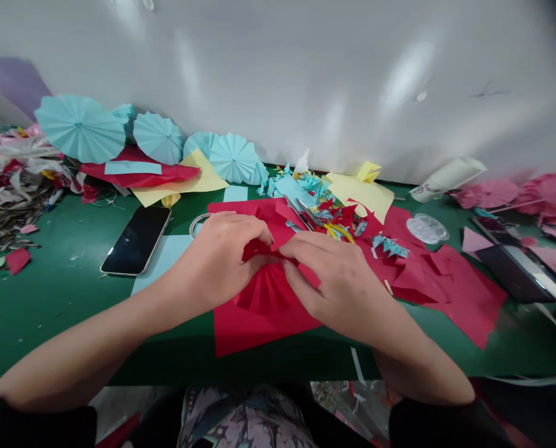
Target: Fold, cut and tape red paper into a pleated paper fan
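Note:
Between my two hands is a red pleated paper fan (264, 292), its folds spreading downward toward me. My left hand (231, 258) is closed on its upper left part, with the fingertips partly hidden behind the paper. My right hand (329, 274) pinches the fan near its gathered centre with thumb and fingers. Under the fan lies a flat sheet of red paper (240, 339) on the green table (81, 317). A light blue sheet (165, 264) is partly beneath my left wrist.
A phone (137, 241) lies left of my hands. Light blue paper rosettes (233, 158) lean along the wall. Scissors (306, 214) and paper scraps (301, 186) lie beyond my hands. Red sheets (474, 292), a clear round lid (427, 229) and a dark device (523, 270) are at right.

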Demonstrator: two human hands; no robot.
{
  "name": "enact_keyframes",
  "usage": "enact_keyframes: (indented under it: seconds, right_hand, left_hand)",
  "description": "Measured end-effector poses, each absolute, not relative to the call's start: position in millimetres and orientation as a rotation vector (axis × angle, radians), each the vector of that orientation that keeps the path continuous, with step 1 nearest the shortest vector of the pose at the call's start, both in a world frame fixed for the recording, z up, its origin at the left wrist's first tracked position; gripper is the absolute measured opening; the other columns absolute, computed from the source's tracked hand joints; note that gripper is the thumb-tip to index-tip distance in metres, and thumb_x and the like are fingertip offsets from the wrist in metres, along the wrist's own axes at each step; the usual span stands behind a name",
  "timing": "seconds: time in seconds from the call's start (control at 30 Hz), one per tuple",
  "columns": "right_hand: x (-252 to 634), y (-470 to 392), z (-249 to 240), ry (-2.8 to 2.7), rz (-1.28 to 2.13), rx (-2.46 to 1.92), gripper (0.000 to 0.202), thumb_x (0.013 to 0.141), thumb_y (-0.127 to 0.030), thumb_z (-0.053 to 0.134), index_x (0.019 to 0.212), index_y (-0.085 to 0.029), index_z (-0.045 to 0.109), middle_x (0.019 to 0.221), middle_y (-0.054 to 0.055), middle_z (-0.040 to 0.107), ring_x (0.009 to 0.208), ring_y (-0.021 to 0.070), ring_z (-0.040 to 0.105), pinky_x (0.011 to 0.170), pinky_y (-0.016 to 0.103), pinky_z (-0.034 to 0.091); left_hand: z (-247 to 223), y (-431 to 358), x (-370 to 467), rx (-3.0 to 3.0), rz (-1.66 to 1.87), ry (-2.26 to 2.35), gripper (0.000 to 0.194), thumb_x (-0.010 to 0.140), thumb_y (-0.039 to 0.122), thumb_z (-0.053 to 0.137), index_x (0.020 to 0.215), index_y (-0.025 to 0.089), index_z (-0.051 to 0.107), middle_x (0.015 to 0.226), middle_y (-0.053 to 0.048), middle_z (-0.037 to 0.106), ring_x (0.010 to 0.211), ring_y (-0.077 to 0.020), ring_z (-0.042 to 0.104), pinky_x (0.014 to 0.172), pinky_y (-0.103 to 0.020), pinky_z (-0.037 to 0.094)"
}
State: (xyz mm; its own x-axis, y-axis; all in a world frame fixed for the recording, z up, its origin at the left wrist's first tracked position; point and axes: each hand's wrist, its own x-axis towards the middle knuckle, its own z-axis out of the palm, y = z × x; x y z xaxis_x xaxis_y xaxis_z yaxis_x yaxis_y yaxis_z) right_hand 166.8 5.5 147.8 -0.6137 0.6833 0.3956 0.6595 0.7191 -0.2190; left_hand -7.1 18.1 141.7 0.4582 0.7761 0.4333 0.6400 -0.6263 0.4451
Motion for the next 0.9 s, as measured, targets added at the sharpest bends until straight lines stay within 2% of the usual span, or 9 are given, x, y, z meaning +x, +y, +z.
enact_keyframes:
  seconds: [0.3, 0.47, 0.57, 0.7, 0.8, 0.9]
  right_hand:
    - [168.6, 8.9, 148.8, -2.328, 0.083, -1.179, 0.015, 0.079, -0.011, 0.048, 0.072, -0.015, 0.06, 0.068, 0.003, 0.062, 0.062, 0.013, 0.055, 0.056, 0.024, 0.038]
    - [171.5, 10.4, 151.3, -2.223, 0.031, -1.236, 0.012, 0.081, -0.014, 0.048, 0.073, -0.018, 0.057, 0.07, 0.002, 0.061, 0.064, 0.0137, 0.056, 0.06, 0.026, 0.04]
    - [169.9, 9.0, 152.3, -2.138, -0.084, -1.163, 0.008, 0.08, -0.013, 0.049, 0.08, -0.02, 0.055, 0.084, 0.006, 0.059, 0.083, 0.0182, 0.057, 0.072, 0.032, 0.045]
    - [166.1, 5.6, 151.7, -2.213, -0.225, -1.056, 0.008, 0.08, -0.015, 0.051, 0.079, -0.021, 0.056, 0.112, 0.011, 0.051, 0.108, 0.0272, 0.048, 0.087, 0.045, 0.041]
    - [164.9, 4.7, 149.7, -2.296, -0.24, -1.069, 0.011, 0.08, -0.017, 0.051, 0.075, -0.021, 0.06, 0.121, 0.011, 0.047, 0.113, 0.0313, 0.043, 0.089, 0.052, 0.037]
    - [165.3, 5.8, 147.7, -2.288, -0.233, -1.098, 0.013, 0.079, -0.016, 0.052, 0.071, -0.021, 0.061, 0.124, 0.01, 0.046, 0.113, 0.032, 0.042, 0.088, 0.053, 0.037]
  left_hand:
    - [144.0, 20.0, -8.4, 2.393, 0.879, 1.31, 0.008, 0.076, 0.02, 0.056, 0.076, 0.017, 0.064, 0.078, -0.001, 0.07, 0.072, -0.0149, 0.064, 0.065, -0.024, 0.046]
    - [145.3, 21.0, -9.9, 2.356, 0.888, 1.316, 0.014, 0.076, 0.026, 0.054, 0.079, 0.017, 0.064, 0.079, -0.001, 0.071, 0.07, -0.0143, 0.064, 0.061, -0.023, 0.046]
    - [145.0, 20.7, -9.9, 2.322, 0.919, 1.353, 0.013, 0.075, 0.025, 0.054, 0.079, 0.017, 0.064, 0.078, -0.001, 0.07, 0.068, -0.0136, 0.063, 0.06, -0.022, 0.045]
    - [144.8, 19.1, -8.8, 2.282, 0.905, 1.388, 0.011, 0.074, 0.024, 0.055, 0.078, 0.018, 0.063, 0.074, 0.001, 0.069, 0.066, -0.0132, 0.062, 0.06, -0.023, 0.045]
    - [145.9, 17.5, -7.2, 2.247, 0.9, 1.397, 0.012, 0.074, 0.025, 0.054, 0.078, 0.019, 0.063, 0.074, 0.001, 0.069, 0.066, -0.0135, 0.063, 0.06, -0.023, 0.045]
    - [147.5, 16.2, -5.9, 2.233, 0.9, 1.388, 0.013, 0.074, 0.023, 0.053, 0.078, 0.019, 0.064, 0.074, 0.001, 0.07, 0.067, -0.0137, 0.063, 0.06, -0.023, 0.045]
